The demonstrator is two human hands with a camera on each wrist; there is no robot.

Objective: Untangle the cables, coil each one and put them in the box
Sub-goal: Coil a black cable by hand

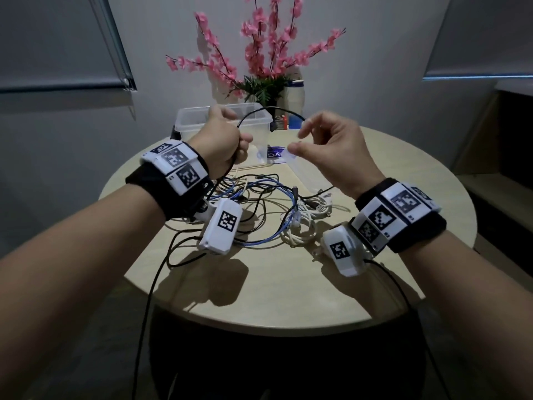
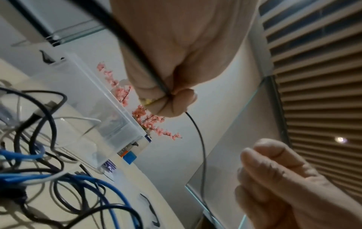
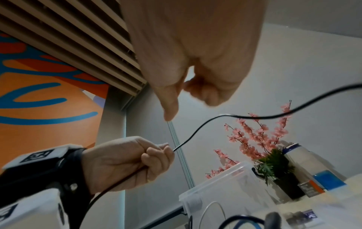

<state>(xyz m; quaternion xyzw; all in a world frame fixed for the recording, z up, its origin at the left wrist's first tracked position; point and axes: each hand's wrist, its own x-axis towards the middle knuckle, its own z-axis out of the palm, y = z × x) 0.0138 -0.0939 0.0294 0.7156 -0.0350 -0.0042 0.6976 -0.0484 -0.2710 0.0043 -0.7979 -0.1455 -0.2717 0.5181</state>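
My left hand (image 1: 240,142) is raised over the table and grips a thin black cable (image 1: 268,109) in its fist, in front of the clear plastic box (image 1: 184,118). The cable arcs up and right toward my right hand (image 1: 301,138). That hand has a straight thumb and loosely curled fingers. In the right wrist view the black cable (image 3: 203,124) passes under my right hand (image 3: 195,86) without being pinched. Below, a tangle of blue (image 1: 259,241), white (image 1: 300,226) and black cables lies on the round beige table (image 1: 288,298).
A vase of pink flowers (image 1: 259,53) and a white bottle (image 1: 297,96) stand behind the box. Small red and blue items (image 1: 288,122) sit beside them. A clear lid (image 1: 305,174) lies right of the box. Black wrist-camera leads hang over the table's front edge.
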